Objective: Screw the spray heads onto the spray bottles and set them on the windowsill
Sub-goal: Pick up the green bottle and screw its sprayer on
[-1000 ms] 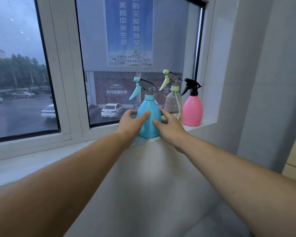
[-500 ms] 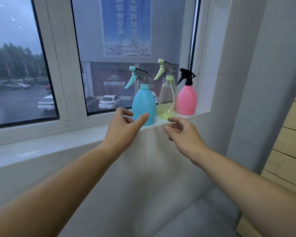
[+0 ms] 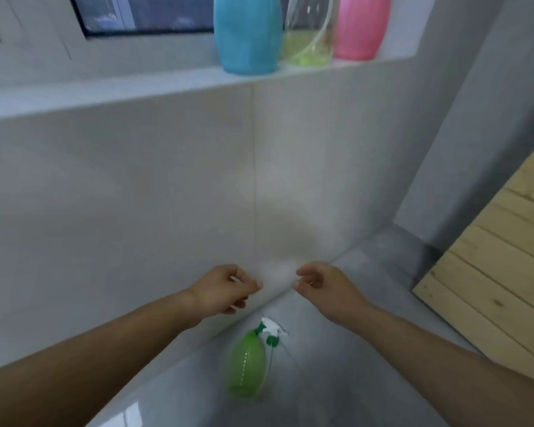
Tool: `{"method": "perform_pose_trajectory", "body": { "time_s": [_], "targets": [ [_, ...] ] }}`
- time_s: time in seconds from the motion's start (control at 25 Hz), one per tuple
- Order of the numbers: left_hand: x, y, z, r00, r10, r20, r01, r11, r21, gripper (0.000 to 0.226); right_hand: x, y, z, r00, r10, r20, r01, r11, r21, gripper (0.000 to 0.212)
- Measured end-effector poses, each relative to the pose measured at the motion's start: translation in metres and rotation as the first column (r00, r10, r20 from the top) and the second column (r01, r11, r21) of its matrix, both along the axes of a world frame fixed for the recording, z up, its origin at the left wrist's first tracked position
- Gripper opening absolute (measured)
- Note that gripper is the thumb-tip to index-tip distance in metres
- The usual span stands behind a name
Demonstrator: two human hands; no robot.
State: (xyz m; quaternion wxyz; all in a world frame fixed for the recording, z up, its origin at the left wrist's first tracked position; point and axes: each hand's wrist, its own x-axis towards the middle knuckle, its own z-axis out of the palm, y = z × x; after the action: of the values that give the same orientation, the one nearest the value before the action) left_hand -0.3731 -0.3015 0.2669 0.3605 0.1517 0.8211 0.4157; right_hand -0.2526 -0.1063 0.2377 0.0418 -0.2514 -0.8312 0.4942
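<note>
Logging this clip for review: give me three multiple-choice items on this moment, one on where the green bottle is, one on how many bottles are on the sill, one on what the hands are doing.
1. Where is the green bottle?
A. On the sill
B. On the floor by the wall
C. In the left hand

2. How many bottles stand on the sill?
A. Two
B. Three
C. Four

3. What state are the hands in?
A. Both empty, fingers loosely curled
B. Right grip closed on a spray head
C. Both holding the blue bottle

Answers:
1 B: the green bottle is down on the floor, below both hands.
2 B: blue bottle, clear bottle and pink bottle line the sill.
3 A: the left hand and right hand hold nothing.
</note>
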Motion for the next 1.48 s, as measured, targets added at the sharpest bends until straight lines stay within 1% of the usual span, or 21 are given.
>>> {"method": "perform_pose_trajectory", "body": {
  "time_s": [0.08,0.2,0.28,0.4,0.48,0.56,0.64,0.72,0.84,0.92,1.04,1.12,1.2,1.28,1.32,1.4,1.48],
  "targets": [
    [-0.004,-0.007,-0.047,0.998,-0.018,0.065,0.027,0.990,-0.139,0.034,-0.002,-0.001,-0.045,0.994,-0.005,0.110,0.005,1.000,-0.002,0.028],
    [-0.007,-0.013,-0.109,0.989,-0.067,0.135,0.109,0.938,-0.330,0.062,-0.010,-0.004,-0.113,0.964,0.023,0.263,-0.024,1.000,0.004,0.034],
    [-0.006,-0.015,-0.143,0.981,-0.066,0.183,0.135,0.909,-0.393,0.075,-0.017,-0.007,-0.153,0.938,0.028,0.346,-0.024,1.000,-0.016,0.042],
    [-0.006,-0.013,-0.184,0.973,-0.022,0.230,0.123,0.891,-0.438,0.091,-0.027,-0.010,-0.201,0.923,-0.034,0.383,0.037,0.999,0.000,0.053],
    [-0.008,-0.011,-0.207,0.966,0.007,0.259,0.118,0.878,-0.463,0.093,-0.037,-0.014,-0.228,0.916,-0.081,0.393,0.084,0.996,0.010,0.057],
    [-0.006,-0.009,-0.218,0.957,0.026,0.288,0.117,0.875,-0.469,0.087,-0.045,-0.018,-0.241,0.911,-0.123,0.393,0.116,0.992,0.043,0.058],
    [-0.004,-0.008,-0.228,0.944,0.047,0.327,0.114,0.883,-0.456,0.076,-0.056,-0.021,-0.256,0.912,-0.131,0.388,0.094,0.989,0.114,0.055],
    [-0.002,-0.009,-0.232,0.926,0.074,0.370,0.095,0.903,-0.418,0.070,-0.063,-0.023,-0.259,0.909,-0.128,0.397,0.078,0.987,0.141,0.049],
    [0.002,-0.013,-0.236,0.912,0.143,0.384,0.012,0.927,-0.375,0.063,-0.068,-0.027,-0.260,0.899,-0.093,0.428,0.059,0.994,0.093,0.044],
    [0.005,-0.015,-0.234,0.904,0.177,0.389,-0.031,0.935,-0.354,0.060,-0.067,-0.028,-0.260,0.907,-0.072,0.414,0.054,0.997,0.056,0.041],
    [0.009,-0.018,-0.224,0.901,0.178,0.396,-0.045,0.946,-0.321,0.061,-0.056,-0.025,-0.250,0.929,-0.071,0.364,0.110,0.990,-0.087,0.032],
    [0.009,-0.016,-0.207,0.910,0.139,0.390,-0.027,0.960,-0.280,0.059,-0.045,-0.017,-0.234,0.945,-0.091,0.313,0.149,0.975,-0.167,0.028],
    [0.010,-0.010,-0.178,0.930,0.073,0.361,0.009,0.975,-0.220,0.055,-0.030,-0.003,-0.204,0.955,-0.141,0.262,0.210,0.943,-0.258,0.024],
    [0.015,-0.003,-0.141,0.943,-0.010,0.332,0.065,0.986,-0.156,0.053,-0.009,0.014,-0.161,0.958,-0.185,0.220,0.256,0.897,-0.360,0.023],
    [0.020,0.002,-0.120,0.947,-0.055,0.318,0.099,0.988,-0.121,0.052,0.002,0.025,-0.133,0.959,-0.207,0.193,0.268,0.884,-0.383,0.025],
    [0.032,0.010,-0.083,0.945,-0.114,0.305,0.136,0.989,-0.051,0.051,0.024,0.043,-0.080,0.960,-0.248,0.130,0.280,0.874,-0.397,0.027],
    [0.051,0.019,-0.040,0.950,-0.186,0.252,0.189,0.982,0.009,0.052,0.052,0.061,-0.019,0.955,-0.296,0.024,0.285,0.890,-0.356,0.028]
  ]
}}
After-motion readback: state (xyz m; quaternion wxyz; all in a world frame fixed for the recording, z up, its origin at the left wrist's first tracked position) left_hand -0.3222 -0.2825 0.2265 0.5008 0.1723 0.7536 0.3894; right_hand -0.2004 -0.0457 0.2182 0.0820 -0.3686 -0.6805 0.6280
